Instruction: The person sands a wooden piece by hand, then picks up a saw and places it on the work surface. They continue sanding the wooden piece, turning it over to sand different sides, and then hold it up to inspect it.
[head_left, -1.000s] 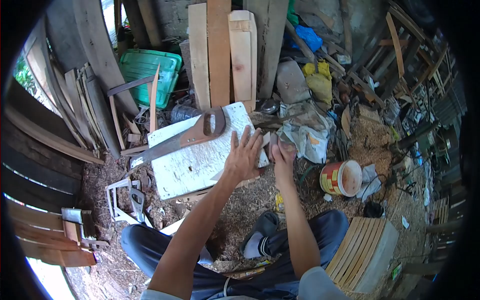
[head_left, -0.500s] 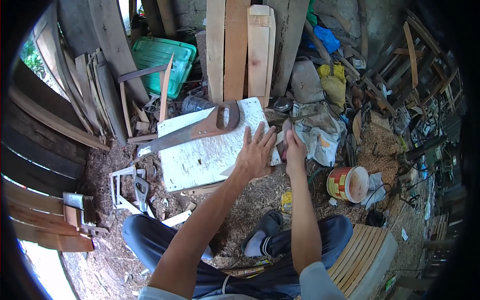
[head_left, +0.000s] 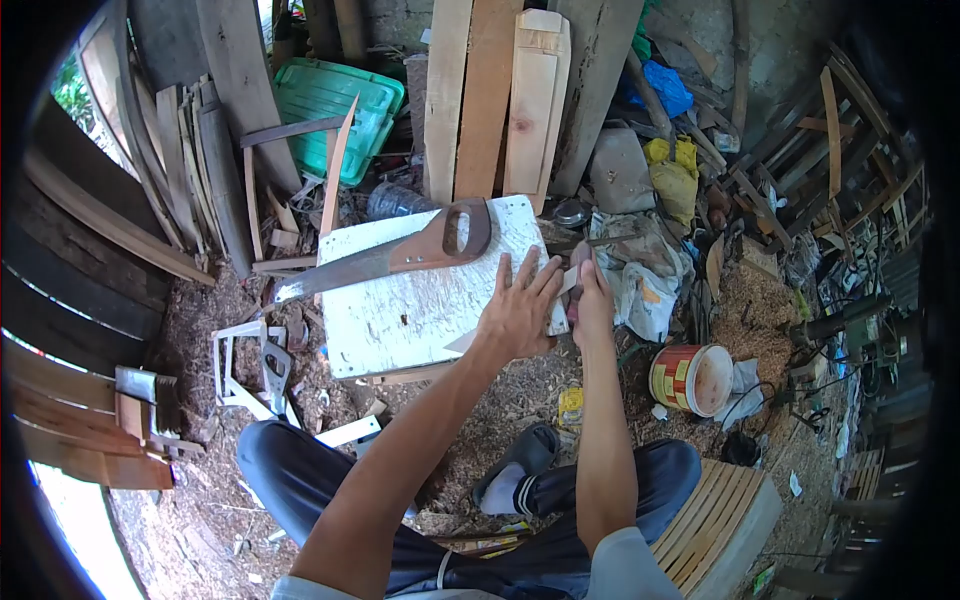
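A white scuffed board (head_left: pixel 375 335) lies in front of me as a work surface. My left hand (head_left: pixel 515 310) rests on its right part, fingers spread, pressing down a thin pale wood strip (head_left: pixel 461 344). The strip's pointed end shows left of the wrist, and its other end pokes out by the right hand. My right hand (head_left: pixel 594 305) is wrapped around a narrow brownish block-like tool (head_left: pixel 581 254), held against the strip's end at the board's right edge; its kind I cannot tell. A handsaw (head_left: pixel 410 252) with a wooden handle lies across the board's far side.
Planks (head_left: pixel 480 110) lean at the back beside a green plastic lid (head_left: pixel 335 110). Right of my hands stand a paint bucket (head_left: pixel 690 380) and a plastic bag (head_left: pixel 648 300). A white frame (head_left: pixel 240 365) and a smaller saw (head_left: pixel 276 368) lie left. A slatted wooden piece (head_left: pixel 710 520) is near my knee.
The view has shifted slightly. The right hand and its tool have moved a little against the strip's end, which now shows more; the left hand keeps its place on the board.
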